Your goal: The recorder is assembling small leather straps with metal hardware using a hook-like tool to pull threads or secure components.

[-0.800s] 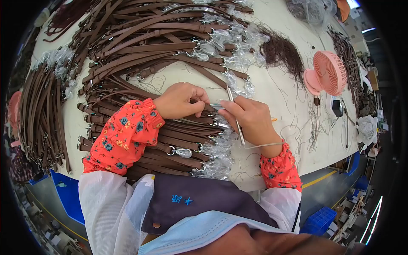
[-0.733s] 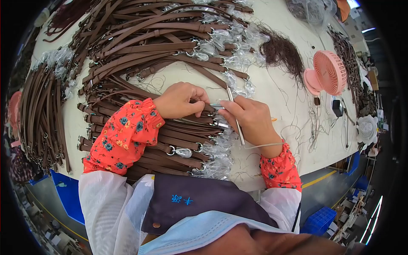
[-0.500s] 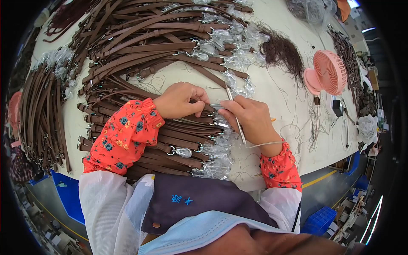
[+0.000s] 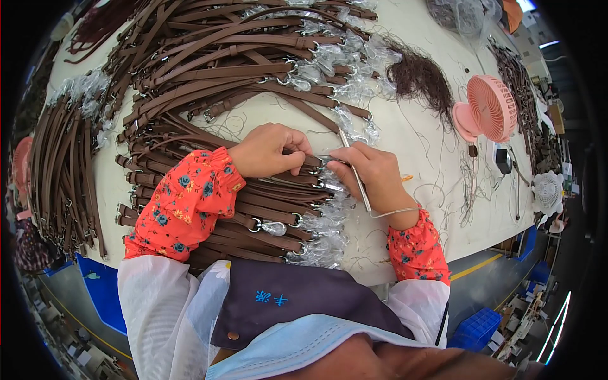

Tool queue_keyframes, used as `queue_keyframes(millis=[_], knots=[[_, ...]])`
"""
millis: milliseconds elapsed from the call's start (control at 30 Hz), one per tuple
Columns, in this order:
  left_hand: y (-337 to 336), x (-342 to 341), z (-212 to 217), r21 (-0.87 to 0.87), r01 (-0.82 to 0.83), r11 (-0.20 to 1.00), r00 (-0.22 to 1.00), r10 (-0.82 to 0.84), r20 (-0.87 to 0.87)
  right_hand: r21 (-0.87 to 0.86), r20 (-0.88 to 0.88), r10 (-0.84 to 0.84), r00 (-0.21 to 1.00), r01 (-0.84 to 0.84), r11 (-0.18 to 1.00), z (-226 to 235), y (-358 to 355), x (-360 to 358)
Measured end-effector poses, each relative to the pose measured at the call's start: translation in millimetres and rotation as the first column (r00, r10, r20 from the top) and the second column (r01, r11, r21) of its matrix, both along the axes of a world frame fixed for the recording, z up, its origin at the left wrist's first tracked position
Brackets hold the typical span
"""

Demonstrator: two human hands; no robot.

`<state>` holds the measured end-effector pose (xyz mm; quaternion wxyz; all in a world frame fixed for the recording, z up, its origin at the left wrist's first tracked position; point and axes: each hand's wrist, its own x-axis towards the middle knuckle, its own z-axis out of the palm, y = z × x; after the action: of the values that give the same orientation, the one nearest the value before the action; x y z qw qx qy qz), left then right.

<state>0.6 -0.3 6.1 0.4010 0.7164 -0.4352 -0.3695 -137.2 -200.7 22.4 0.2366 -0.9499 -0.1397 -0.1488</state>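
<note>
My left hand [image 4: 271, 151] is closed in a pinch on the end of a brown strap [image 4: 313, 163], above the near pile. In my right hand [image 4: 373, 174] is a slim silver pen-like tool [image 4: 361, 187], slanting across the fingers, with a thin pale cord [image 4: 394, 213] lying at the wrist. A narrow metal tip [image 4: 324, 156] shows between the right fingers and the strap end; what it belongs to is hidden by the hand. Below my hands lie many brown straps [image 4: 272, 206] with metal clasps, their right ends wrapped in clear plastic [image 4: 323, 231].
More brown straps [image 4: 215, 47] heap up at the back, and a bundle [image 4: 63, 171] lies at the left. A dark tangle of thread [image 4: 421, 73] and a pink fan [image 4: 487, 109] are on the pale table [image 4: 430, 171]. A white fan [image 4: 547, 192] stands far right.
My right hand has shifted slightly, and the pen-like tool has tilted a little, its lower end moving right. The left hand stays in the same place on the strap.
</note>
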Motion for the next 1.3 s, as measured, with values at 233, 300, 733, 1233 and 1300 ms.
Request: queue_keyframes(millis=[233,300,733,1233,1300], knots=[[0.4,-0.6,-1.5,0.028,-0.017,0.999,1.0,0.017,-0.025,0.001,0.005,-0.012,1.0,0.012,1.0,2.9,0.7,-0.6],[0.4,-0.8,-3.2,0.033,-0.026,0.999,0.999,0.027,-0.028,-0.033,0.003,-0.008,1.0,0.008,0.999,3.5,1.6,-0.7],[0.1,-0.6,-3.0,-0.001,-0.004,1.0,1.0,0.004,-0.011,-0.088,0.038,0.001,0.999,0.002,0.996,2.0,2.8,0.5],[-0.3,-1.2,-2.6,0.034,-0.032,0.999,0.999,0.031,0.004,-0.126,0.023,0.012,1.0,-0.009,0.992,4.9,3.6,1.3],[-0.2,-1.2,-2.4,0.026,-0.033,0.999,0.999,0.033,0.004,-0.121,0.03,0.012,0.999,-0.008,0.993,4.2,4.2,1.5]])
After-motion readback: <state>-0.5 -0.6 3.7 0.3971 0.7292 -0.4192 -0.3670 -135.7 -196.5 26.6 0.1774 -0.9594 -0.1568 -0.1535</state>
